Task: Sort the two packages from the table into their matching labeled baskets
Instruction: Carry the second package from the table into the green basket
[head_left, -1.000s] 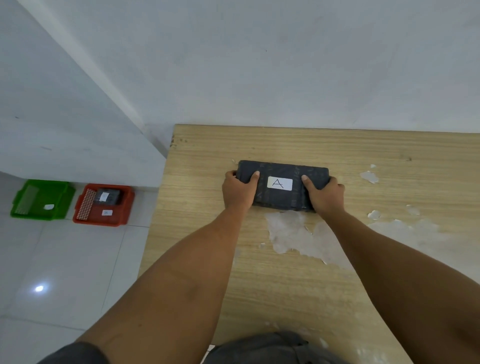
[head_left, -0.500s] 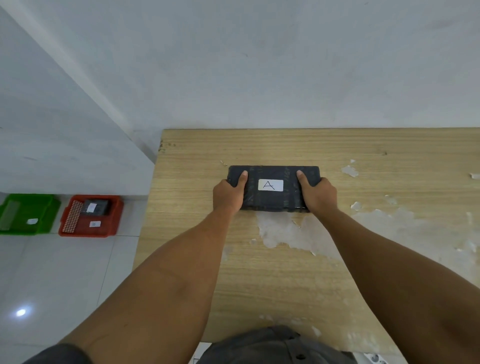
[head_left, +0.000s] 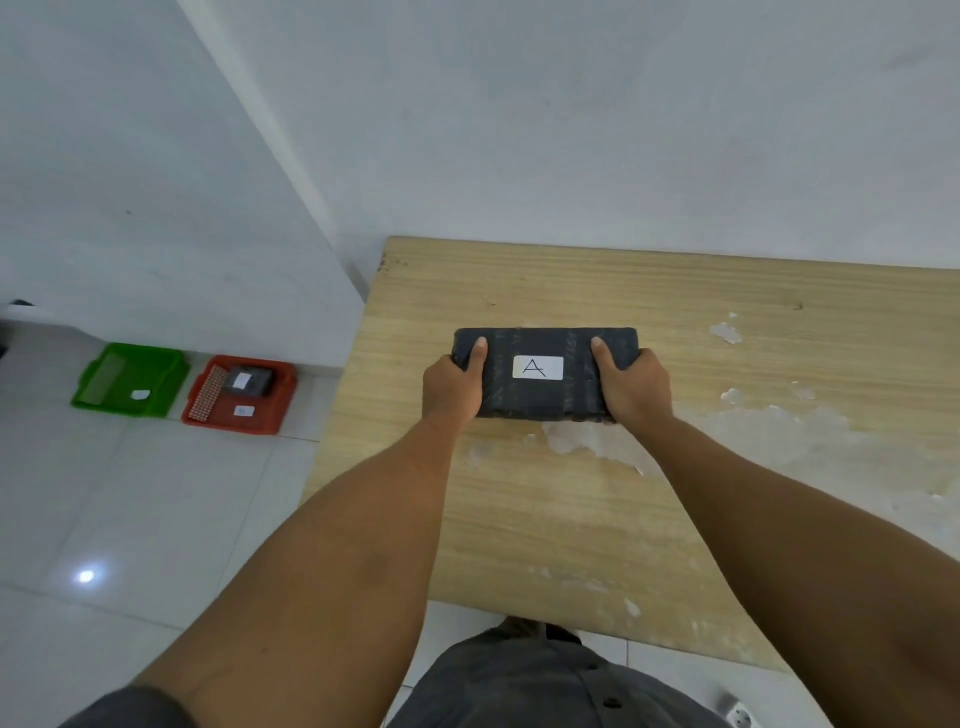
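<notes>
A dark wrapped package (head_left: 540, 400) with a white label marked "A" is at the middle of the wooden table (head_left: 519, 519). My left hand (head_left: 451, 387) grips its left end, thumb on top. At the package's right end my right hand (head_left: 631, 387) grips the same way. Whether the package rests on the table or is slightly raised I cannot tell. On the floor to the left stand a green basket (head_left: 171, 384) with a small white label inside and a red basket (head_left: 280, 400) holding another dark package (head_left: 249, 382).
The table's back edge meets a white wall, and its left edge drops to the tiled floor (head_left: 130, 519). Patches of worn white surface (head_left: 753, 436) mark the tabletop to the right. A white power strip (head_left: 740, 716) lies on the floor by my feet.
The view has shifted, so the baskets sit further into the frame. Both hands keep the same grip on the package's ends; the package seems drawn slightly toward me.
</notes>
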